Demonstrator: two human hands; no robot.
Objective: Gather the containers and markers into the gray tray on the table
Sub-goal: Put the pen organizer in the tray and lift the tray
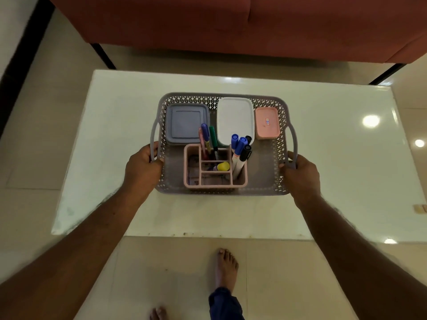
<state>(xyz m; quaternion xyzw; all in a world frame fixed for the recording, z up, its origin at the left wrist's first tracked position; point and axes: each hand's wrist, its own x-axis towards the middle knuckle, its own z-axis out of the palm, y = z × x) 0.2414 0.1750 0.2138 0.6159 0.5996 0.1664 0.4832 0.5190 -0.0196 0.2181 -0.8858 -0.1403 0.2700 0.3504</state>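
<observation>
The gray perforated tray [263,181] sits in the middle of the white table [115,125]. Inside it lie a blue square container [184,122], a white oblong container [235,118] and a small pink container [266,122]. A pink compartment holder [216,182] stands at the tray's front with several markers [240,148] upright in it and a yellow-capped one [223,166] lying low. My left hand [142,165] grips the tray's left handle. My right hand [300,173] grips the right handle.
A red sofa [231,24] with black legs stands beyond the table's far edge. The floor is pale tile. My bare feet [225,266] are on the floor just short of the table's near edge.
</observation>
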